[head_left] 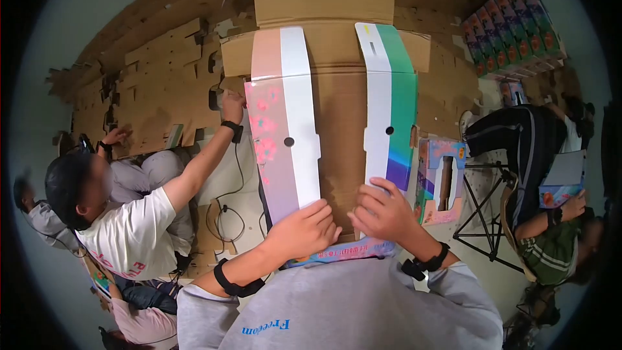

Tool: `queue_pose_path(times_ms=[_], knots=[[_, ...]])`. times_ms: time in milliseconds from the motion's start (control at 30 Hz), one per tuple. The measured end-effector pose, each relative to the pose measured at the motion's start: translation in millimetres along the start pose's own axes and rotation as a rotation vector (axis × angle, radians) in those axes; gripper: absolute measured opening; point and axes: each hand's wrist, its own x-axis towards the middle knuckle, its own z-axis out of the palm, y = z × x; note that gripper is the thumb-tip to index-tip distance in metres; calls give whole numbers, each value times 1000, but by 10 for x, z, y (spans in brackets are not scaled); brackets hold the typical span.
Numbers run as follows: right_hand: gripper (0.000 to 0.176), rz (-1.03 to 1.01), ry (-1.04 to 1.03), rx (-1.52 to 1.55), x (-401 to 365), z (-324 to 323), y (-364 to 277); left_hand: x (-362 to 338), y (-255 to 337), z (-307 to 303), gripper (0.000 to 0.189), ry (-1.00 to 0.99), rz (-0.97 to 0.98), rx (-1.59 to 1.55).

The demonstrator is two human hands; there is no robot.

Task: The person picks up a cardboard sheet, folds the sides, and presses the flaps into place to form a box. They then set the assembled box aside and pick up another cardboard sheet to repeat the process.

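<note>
An unfolded printed cardboard box lies lengthwise in front of me, its plain brown inside facing up. Along its left runs a pink flowered panel with a white flap; along its right, a green-and-blue panel with a white flap. Each flap has a round dark hole. My left hand is closed over the lower end of the left flap, fingers bent at its inner edge. My right hand grips the lower end of the right flap with curled fingers. A printed end panel rests against my body.
Brown cardboard sheets cover the surface at left and behind. Several finished boxes stand in a row at far right. A windowed box stands right of mine. A person reaches in from the left; another person sits right.
</note>
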Motion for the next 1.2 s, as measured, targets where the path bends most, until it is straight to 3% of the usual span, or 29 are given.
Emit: queue_pose_path(times_ms=[200, 233, 300, 367, 533, 667, 767, 867, 1100, 1200], knots=[[19, -20, 87, 127, 124, -54, 190, 135, -159, -145, 14, 59, 32, -52], [20, -22, 118, 167, 170, -119, 205, 149, -214, -191, 16, 128, -32, -56], [28, 38, 188, 89, 357, -239, 385, 218, -413, -289, 35, 273, -158, -55], [40, 117, 239, -10, 637, -384, 581, 394, -752, -469, 56, 236, -298, 165], [54, 320, 332, -223, 1334, -590, 833, 959, -1267, -796, 70, 408, -577, 118], [45, 391, 401, -141, 1255, -424, 976, 1092, -1239, -668, 47, 474, -694, 38], [34, 400, 461, -40, 1204, -453, 942, 1028, -1209, -628, 27, 632, -697, 20], [27, 419, 507, 32, 1146, -540, 886, 1010, -1136, -703, 18, 714, -713, -69], [22, 413, 458, 19, 956, -641, 837, 1012, -875, -686, 21, 603, -712, -62], [17, 455, 648, 313, 913, -585, 860, 1020, -889, -589, 19, 657, -630, 102]])
